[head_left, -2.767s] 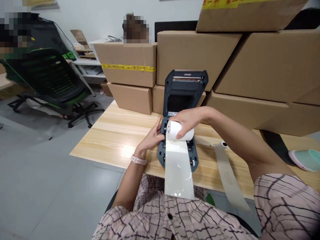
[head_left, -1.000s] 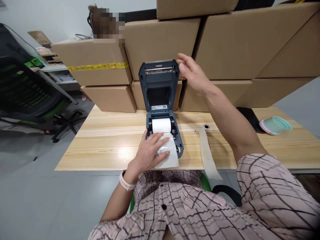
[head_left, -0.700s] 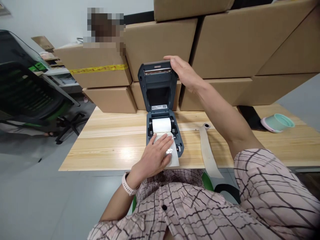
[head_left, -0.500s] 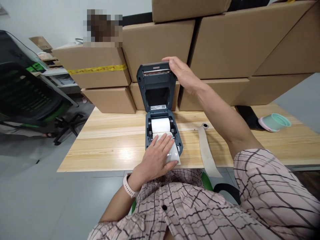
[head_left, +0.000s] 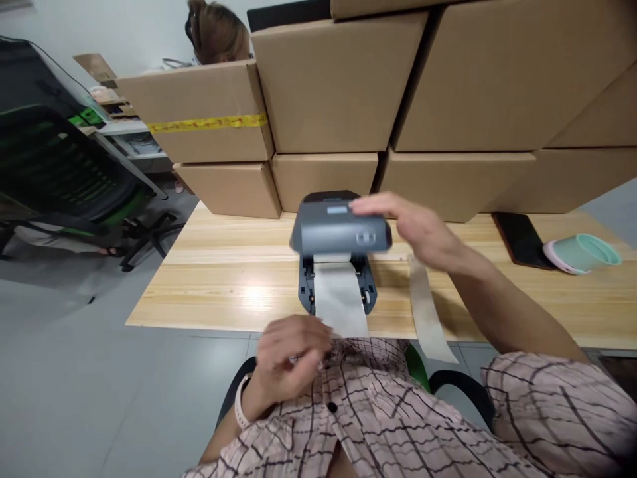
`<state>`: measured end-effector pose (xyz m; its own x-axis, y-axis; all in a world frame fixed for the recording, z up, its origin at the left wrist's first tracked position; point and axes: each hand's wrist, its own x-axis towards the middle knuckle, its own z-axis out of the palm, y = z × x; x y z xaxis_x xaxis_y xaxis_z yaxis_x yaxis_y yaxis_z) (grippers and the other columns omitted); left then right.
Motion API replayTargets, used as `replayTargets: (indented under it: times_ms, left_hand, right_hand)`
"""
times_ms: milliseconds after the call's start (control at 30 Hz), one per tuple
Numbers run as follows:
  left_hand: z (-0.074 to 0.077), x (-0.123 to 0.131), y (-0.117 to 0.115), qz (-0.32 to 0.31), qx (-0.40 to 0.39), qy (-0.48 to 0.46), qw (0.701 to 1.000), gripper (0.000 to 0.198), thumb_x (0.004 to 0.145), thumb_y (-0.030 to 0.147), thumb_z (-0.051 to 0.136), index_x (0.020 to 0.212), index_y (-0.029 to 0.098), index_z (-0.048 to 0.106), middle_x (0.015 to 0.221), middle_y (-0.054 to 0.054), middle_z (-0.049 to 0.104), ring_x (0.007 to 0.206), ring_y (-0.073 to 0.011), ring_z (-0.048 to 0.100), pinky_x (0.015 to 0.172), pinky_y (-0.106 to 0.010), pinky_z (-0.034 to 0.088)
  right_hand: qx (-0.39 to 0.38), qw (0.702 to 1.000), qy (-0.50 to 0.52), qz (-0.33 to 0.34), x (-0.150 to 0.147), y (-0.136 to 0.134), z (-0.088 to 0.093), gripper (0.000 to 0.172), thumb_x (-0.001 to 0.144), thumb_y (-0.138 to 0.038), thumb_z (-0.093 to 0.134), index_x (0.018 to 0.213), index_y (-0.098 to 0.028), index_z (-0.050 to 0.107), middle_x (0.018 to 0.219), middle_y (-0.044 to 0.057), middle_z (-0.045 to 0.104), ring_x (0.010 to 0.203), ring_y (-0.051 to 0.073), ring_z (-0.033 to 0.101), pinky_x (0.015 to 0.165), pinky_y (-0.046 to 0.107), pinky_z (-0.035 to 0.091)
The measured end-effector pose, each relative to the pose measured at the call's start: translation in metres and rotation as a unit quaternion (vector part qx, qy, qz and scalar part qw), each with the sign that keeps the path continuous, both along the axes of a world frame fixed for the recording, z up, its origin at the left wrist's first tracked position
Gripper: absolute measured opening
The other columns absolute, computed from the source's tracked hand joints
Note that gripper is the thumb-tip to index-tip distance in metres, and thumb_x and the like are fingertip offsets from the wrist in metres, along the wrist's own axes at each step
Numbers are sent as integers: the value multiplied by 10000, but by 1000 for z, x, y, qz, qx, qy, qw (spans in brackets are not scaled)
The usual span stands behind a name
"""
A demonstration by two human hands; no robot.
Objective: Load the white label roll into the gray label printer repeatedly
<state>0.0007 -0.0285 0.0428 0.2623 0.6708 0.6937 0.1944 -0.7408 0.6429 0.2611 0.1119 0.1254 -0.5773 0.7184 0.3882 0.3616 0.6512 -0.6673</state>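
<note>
The lid swung down from upright and now slants over the printer, hiding most of the roll. Right hand came down with it, fingers now over its outside. Left hand pulled back off the paper to the printer's front; pretty blurry, might be brushing the edge.

Bright indoor light fell evenly, a white glare shone on the pale wood-grain counter, motion blur smeared the dark grey plastic printer lid, bare right hand and bare left hand, wide-angle distortion slanted the brown cardboard boxes
</note>
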Motion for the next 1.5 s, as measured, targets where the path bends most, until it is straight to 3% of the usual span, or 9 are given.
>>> replayTargets:
  times_ms: [167,333,500,600,867,1033,1133,1267,1500]
  left_hand:
    - [-5,-5,29,238,-69,-96,964,425,987,392,610,1405,323,575,1540,-40,534,1480,-254,457,1257,-507,349]
    - [-22,10,63,114,-353,-168,913,835,897,605,656,1601,322,306,1728,-70,244,1605,-354,193,1306,-524,221]
    - [-33,11,64,69,-396,-210,891,971,846,558,739,1629,304,224,1705,-116,303,1567,-358,306,1267,-508,312]
    - [-37,10,57,65,-389,-209,895,949,866,512,742,1630,309,218,1682,-130,352,1545,-351,356,1241,-511,352]
    - [-44,19,56,83,-309,-233,918,707,914,454,702,1538,297,409,1591,-114,485,1441,-302,498,1154,-433,452]
    - [-53,20,22,314,-157,-204,914,250,963,441,615,906,207,682,882,-25,671,770,-139,620,709,-269,502]
    - [-53,21,-2,250,-293,-150,910,527,964,476,582,534,189,481,522,34,445,509,-96,424,515,-240,347]
    - [-42,19,-7,137,-512,-148,835,540,808,561,744,502,183,509,426,43,470,399,-67,360,434,-223,261]
    - [-40,11,-1,111,-539,-154,821,485,735,571,809,558,166,609,441,27,544,398,-60,383,433,-208,277]
  right_hand:
    - [38,992,-118,1,6,-66,-54,494,1054,-537,362,1507,-387,490,1615,29,477,1547,292,360,1249,603,303]
    - [92,990,16,-103,-13,-86,-86,348,1080,-390,410,1366,-307,588,1501,65,598,1497,282,442,1225,607,326]
    - [123,967,115,-192,-38,-85,-94,106,985,-234,623,1067,-281,670,1177,57,717,1278,271,602,1102,541,461]
    - [73,972,99,-200,-41,-84,-94,251,963,-252,656,1210,-296,640,1348,79,642,1362,285,529,1149,568,420]
    - [-31,972,164,-165,-46,-74,-100,400,977,-338,631,1369,-348,548,1657,26,393,1576,274,287,1292,593,234]
    - [-12,972,167,-162,-46,-71,-104,364,982,-362,618,1341,-322,572,1615,44,460,1580,273,280,1287,601,238]
    - [-5,971,174,-164,-47,-72,-105,337,978,-349,620,1311,-308,593,1582,54,499,1575,270,289,1281,597,254]
    - [8,971,167,-170,-47,-71,-106,283,977,-337,613,1257,-295,629,1545,59,539,1563,284,311,1264,603,280]
    - [110,980,46,-158,-41,-73,-104,283,1050,-321,480,1223,-294,702,1563,52,524,1561,301,299,1225,590,319]
